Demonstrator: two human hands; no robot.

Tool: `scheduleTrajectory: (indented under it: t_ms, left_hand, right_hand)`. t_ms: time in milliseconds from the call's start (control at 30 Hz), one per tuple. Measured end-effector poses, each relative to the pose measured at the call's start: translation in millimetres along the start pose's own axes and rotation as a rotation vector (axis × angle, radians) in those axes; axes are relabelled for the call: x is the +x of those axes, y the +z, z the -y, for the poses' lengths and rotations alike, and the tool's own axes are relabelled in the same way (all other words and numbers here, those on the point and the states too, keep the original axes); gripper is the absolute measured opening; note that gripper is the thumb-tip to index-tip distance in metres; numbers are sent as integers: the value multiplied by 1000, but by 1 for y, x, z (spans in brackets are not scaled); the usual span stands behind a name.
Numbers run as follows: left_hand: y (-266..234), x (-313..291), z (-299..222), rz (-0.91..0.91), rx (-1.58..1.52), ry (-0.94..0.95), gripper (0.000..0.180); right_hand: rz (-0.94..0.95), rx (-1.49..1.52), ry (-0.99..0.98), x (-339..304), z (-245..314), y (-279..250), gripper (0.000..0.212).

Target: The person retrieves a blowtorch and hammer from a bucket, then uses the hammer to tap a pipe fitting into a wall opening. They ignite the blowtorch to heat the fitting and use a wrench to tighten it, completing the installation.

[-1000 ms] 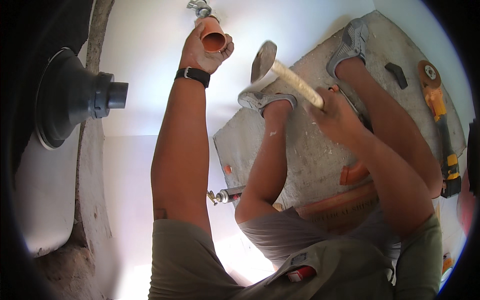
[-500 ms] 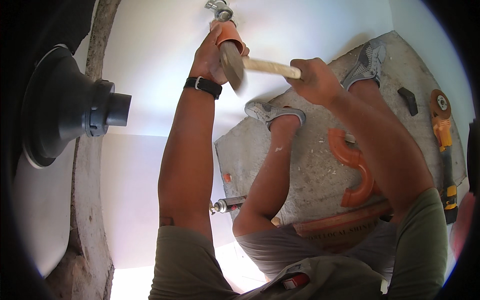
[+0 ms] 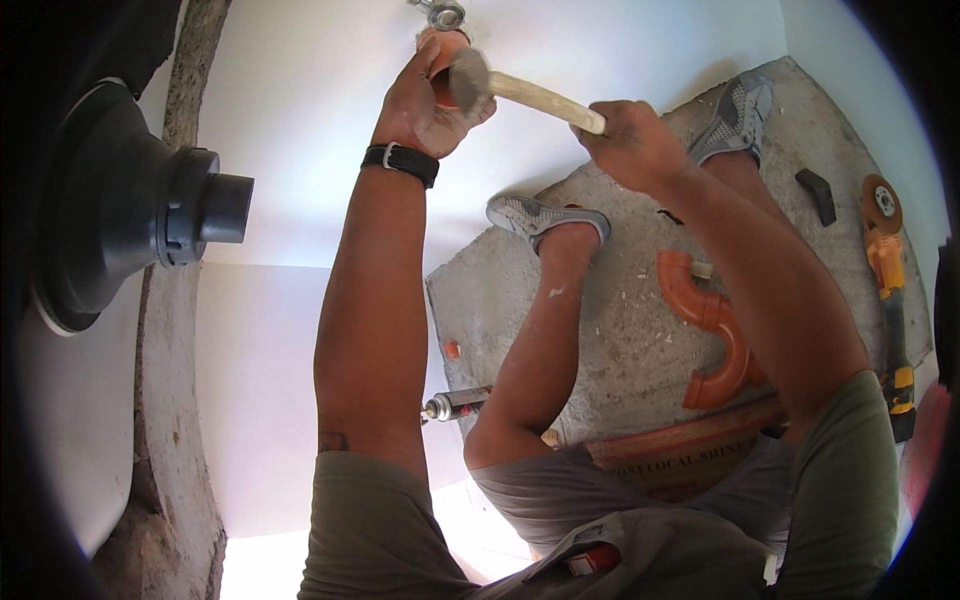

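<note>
My left hand (image 3: 405, 115) is wrapped around a short orange pipe (image 3: 447, 48) that projects from the white wall just below a metal valve. Its fingers curl about the pipe's near end. In my right hand (image 3: 632, 148) is a hammer (image 3: 545, 98), gripped near the end of its pale wooden handle. The grey hammer head, slightly blurred, overlaps the pipe's open end in front of my left palm. Whether the head touches the pipe, I cannot tell.
An orange pipe bend (image 3: 722, 320) lies on the concrete floor (image 3: 615, 300) near my right forearm. Farther right are a black angled piece (image 3: 817, 198) and a yellow angle grinder (image 3: 884, 262). A canister (image 3: 460, 402) is beside my left knee; a large black fixture (image 3: 105, 210) stands at left.
The hammer head has swung away from me, up toward the pipe's end. My right hand has shifted slightly, and my left hand keeps its hold on the pipe.
</note>
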State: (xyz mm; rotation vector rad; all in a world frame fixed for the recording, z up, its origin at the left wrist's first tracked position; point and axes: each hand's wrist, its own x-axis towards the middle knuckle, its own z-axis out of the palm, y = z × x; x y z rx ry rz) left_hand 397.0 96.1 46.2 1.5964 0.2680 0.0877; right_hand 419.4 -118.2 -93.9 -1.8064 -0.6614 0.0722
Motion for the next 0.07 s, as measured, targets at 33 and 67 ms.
scheduleTrajectory:
  t_ms: [33,67]
  left_hand:
    - [-3,0,2,23,-122,-30,45]
    - [-10,1,-7,133,-179,-164,54]
  right_hand:
    - [-13,0,12,-3,2,-2,29]
    - [-6,-2,70,-6,3,-4,33]
